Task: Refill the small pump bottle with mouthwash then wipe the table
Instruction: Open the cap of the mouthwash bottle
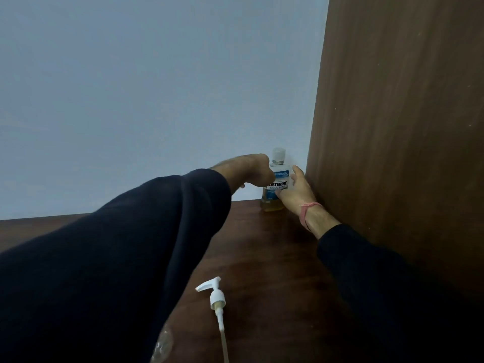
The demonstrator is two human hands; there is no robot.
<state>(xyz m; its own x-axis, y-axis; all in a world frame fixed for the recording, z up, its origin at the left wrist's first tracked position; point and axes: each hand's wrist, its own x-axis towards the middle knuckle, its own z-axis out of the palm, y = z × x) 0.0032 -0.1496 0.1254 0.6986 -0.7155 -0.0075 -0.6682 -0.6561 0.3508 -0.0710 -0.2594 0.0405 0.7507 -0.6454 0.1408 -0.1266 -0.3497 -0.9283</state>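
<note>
While both arms reach to the far right corner of the desk, the right hand lies spread against the side of the mouthwash bottle, fingers loosely open and touching its label. The left hand is curled at the bottle's other side; whether it grips anything cannot be told. Standing upright against the wall beside the wooden panel, the bottle wears a clear cap and holds amber liquid low down. Near the front edge a white pump head lies on its side, tube trailing toward the viewer.
</note>
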